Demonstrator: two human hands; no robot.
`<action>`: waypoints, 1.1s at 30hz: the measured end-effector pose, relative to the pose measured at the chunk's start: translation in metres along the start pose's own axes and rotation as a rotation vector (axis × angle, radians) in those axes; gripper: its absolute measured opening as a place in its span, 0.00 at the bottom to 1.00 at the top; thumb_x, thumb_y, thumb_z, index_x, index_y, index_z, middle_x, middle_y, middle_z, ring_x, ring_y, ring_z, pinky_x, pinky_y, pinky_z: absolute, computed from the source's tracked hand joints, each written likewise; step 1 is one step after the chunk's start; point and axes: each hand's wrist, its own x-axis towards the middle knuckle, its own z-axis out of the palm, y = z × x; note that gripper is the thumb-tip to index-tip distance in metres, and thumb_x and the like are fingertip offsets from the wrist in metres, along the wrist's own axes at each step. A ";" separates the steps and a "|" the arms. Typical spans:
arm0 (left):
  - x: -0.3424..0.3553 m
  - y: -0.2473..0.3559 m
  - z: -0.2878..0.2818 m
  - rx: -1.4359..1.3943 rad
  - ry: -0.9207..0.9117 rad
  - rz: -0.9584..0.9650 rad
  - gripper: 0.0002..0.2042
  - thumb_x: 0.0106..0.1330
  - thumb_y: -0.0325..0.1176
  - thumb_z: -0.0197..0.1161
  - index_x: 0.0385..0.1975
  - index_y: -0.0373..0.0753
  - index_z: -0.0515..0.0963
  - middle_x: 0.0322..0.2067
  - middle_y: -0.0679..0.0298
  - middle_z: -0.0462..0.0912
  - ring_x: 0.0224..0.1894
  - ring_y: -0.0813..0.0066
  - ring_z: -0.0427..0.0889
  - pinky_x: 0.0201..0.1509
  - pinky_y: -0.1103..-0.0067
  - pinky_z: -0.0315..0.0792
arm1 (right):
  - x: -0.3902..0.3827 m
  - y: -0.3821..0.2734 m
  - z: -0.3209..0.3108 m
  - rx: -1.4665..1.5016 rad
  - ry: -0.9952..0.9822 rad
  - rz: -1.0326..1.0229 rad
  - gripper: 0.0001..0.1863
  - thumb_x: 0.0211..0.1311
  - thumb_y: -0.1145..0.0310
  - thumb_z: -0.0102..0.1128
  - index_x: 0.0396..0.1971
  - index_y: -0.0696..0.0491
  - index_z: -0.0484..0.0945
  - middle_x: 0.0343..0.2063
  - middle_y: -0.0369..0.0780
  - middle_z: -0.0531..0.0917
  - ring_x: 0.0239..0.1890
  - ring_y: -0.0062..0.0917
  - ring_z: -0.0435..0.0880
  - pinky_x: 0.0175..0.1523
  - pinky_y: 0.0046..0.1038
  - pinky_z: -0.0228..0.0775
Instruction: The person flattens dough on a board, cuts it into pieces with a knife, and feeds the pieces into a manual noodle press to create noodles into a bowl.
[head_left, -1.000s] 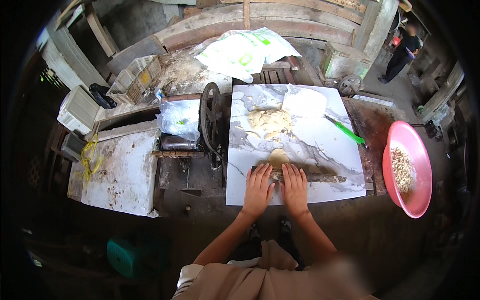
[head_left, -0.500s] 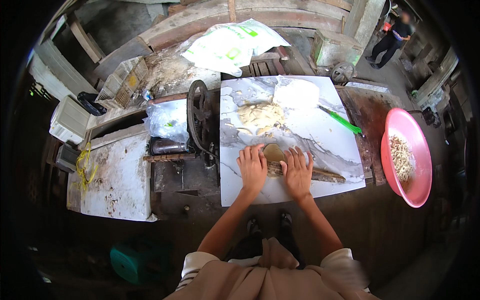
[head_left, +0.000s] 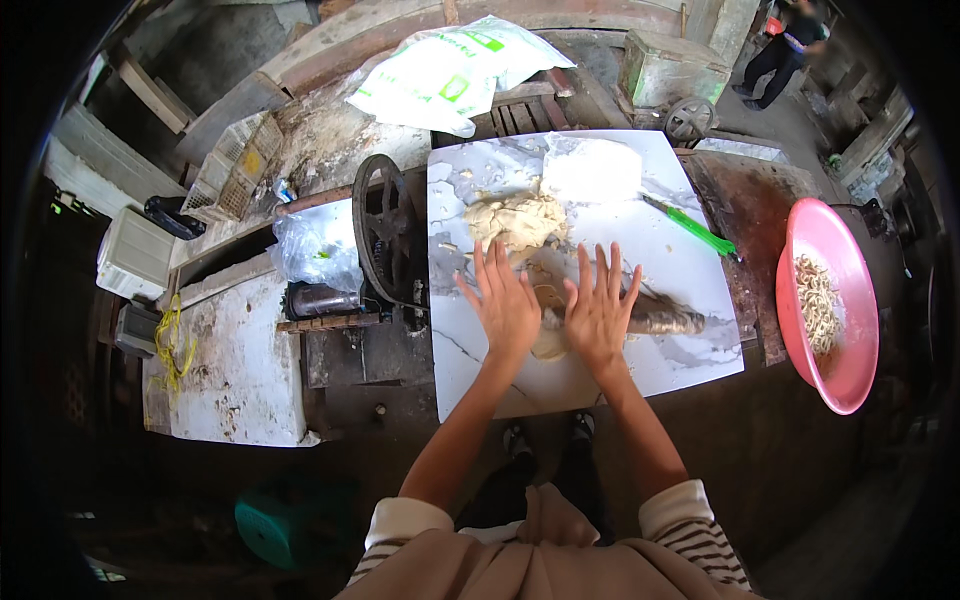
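Both palms press on a dark wooden rolling pin (head_left: pixel 664 319), whose right end shows beyond my right hand; its left end is hidden. My left hand (head_left: pixel 504 308) lies over it with fingers stretched out and pointing away from me. Beside it, my right hand (head_left: pixel 600 312) is likewise flat with its fingers spread. Between and below the hands, parts of a flattened piece of dough (head_left: pixel 548 348) show under the pin. Just past my left fingertips, a large lump of dough (head_left: pixel 516 219) rests on the white marbled board (head_left: pixel 473 370), with scraps around it.
A green-handled knife (head_left: pixel 700 230) and a clear plastic bag (head_left: pixel 592 170) lie on the board. To the right stands a pink basin (head_left: pixel 866 300) holding small dough pieces. A spoked wheel (head_left: pixel 383 228) rises at the board's left edge. A person (head_left: pixel 785 55) stands far right.
My hands have slid forward along the top of the rolling pin, and the fingers have straightened from a curl. The pin has rolled away from me, so dough now shows on its near side.
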 end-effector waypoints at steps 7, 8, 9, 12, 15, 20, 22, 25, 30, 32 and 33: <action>0.026 0.010 0.003 -0.015 -0.014 -0.019 0.24 0.66 0.33 0.47 0.60 0.30 0.57 0.61 0.55 0.60 0.70 0.57 0.44 0.66 0.46 0.33 | 0.026 0.006 0.008 -0.011 0.029 -0.016 0.26 0.68 0.56 0.38 0.61 0.53 0.62 0.60 0.47 0.66 0.70 0.37 0.46 0.68 0.54 0.29; 0.035 0.010 0.009 -0.015 -0.011 -0.020 0.24 0.66 0.33 0.47 0.60 0.30 0.57 0.61 0.55 0.60 0.70 0.57 0.44 0.66 0.46 0.33 | 0.035 0.008 0.014 -0.009 0.030 -0.018 0.26 0.68 0.56 0.38 0.61 0.53 0.62 0.60 0.47 0.66 0.70 0.37 0.46 0.68 0.54 0.29; 0.044 0.010 0.013 -0.010 -0.018 -0.039 0.24 0.66 0.33 0.47 0.60 0.30 0.57 0.61 0.55 0.60 0.70 0.56 0.44 0.66 0.46 0.34 | 0.043 0.008 0.017 -0.018 0.021 -0.004 0.26 0.68 0.56 0.38 0.61 0.53 0.62 0.60 0.47 0.66 0.70 0.37 0.46 0.68 0.54 0.29; 0.044 0.008 0.015 -0.012 -0.012 -0.053 0.24 0.66 0.34 0.47 0.60 0.31 0.58 0.61 0.55 0.60 0.70 0.56 0.44 0.66 0.47 0.35 | 0.047 0.008 0.024 -0.024 0.035 0.003 0.25 0.68 0.56 0.38 0.59 0.54 0.64 0.59 0.46 0.66 0.70 0.36 0.46 0.69 0.53 0.30; 0.026 0.009 0.008 -0.020 0.025 0.000 0.23 0.66 0.34 0.47 0.59 0.32 0.59 0.60 0.56 0.62 0.69 0.57 0.47 0.67 0.48 0.38 | 0.025 0.010 0.018 0.029 0.020 -0.040 0.24 0.68 0.56 0.38 0.58 0.55 0.65 0.59 0.43 0.67 0.70 0.34 0.48 0.69 0.52 0.32; -0.034 -0.007 -0.010 -0.043 -0.030 0.103 0.19 0.66 0.33 0.48 0.54 0.34 0.66 0.56 0.56 0.67 0.64 0.57 0.59 0.66 0.52 0.46 | -0.027 0.005 -0.002 0.071 -0.072 -0.196 0.23 0.64 0.54 0.46 0.52 0.54 0.69 0.54 0.38 0.71 0.63 0.30 0.62 0.68 0.47 0.40; -0.046 -0.007 -0.019 -0.166 -0.048 0.163 0.16 0.64 0.32 0.50 0.50 0.34 0.70 0.52 0.56 0.71 0.58 0.57 0.65 0.64 0.55 0.52 | -0.041 0.006 -0.016 0.112 -0.072 -0.219 0.23 0.61 0.55 0.51 0.51 0.54 0.70 0.52 0.38 0.72 0.59 0.30 0.65 0.66 0.46 0.43; -0.053 -0.004 -0.030 -0.308 -0.033 0.165 0.14 0.63 0.27 0.50 0.49 0.33 0.70 0.49 0.55 0.72 0.54 0.56 0.67 0.61 0.62 0.59 | -0.050 0.017 -0.025 0.206 -0.082 -0.291 0.23 0.55 0.57 0.58 0.49 0.53 0.70 0.48 0.38 0.72 0.53 0.29 0.68 0.62 0.44 0.49; -0.067 0.003 -0.043 -0.503 -0.040 0.050 0.15 0.64 0.24 0.48 0.51 0.32 0.68 0.47 0.54 0.73 0.52 0.55 0.68 0.57 0.68 0.62 | -0.043 0.029 -0.037 0.266 -0.149 -0.473 0.26 0.51 0.61 0.63 0.50 0.52 0.69 0.46 0.38 0.72 0.51 0.30 0.69 0.61 0.45 0.51; -0.073 0.003 -0.044 -0.641 -0.001 -0.186 0.17 0.65 0.25 0.48 0.54 0.34 0.65 0.48 0.53 0.72 0.53 0.55 0.67 0.58 0.66 0.60 | -0.042 0.027 -0.046 0.295 -0.179 -0.472 0.25 0.52 0.61 0.62 0.50 0.52 0.69 0.46 0.39 0.71 0.52 0.30 0.68 0.63 0.47 0.48; -0.075 -0.001 -0.043 -0.637 -0.002 -0.194 0.17 0.65 0.25 0.48 0.54 0.34 0.65 0.48 0.53 0.72 0.53 0.55 0.67 0.58 0.66 0.60 | -0.044 0.025 -0.048 0.322 -0.209 -0.469 0.25 0.53 0.61 0.61 0.50 0.52 0.69 0.46 0.39 0.71 0.54 0.30 0.68 0.65 0.49 0.45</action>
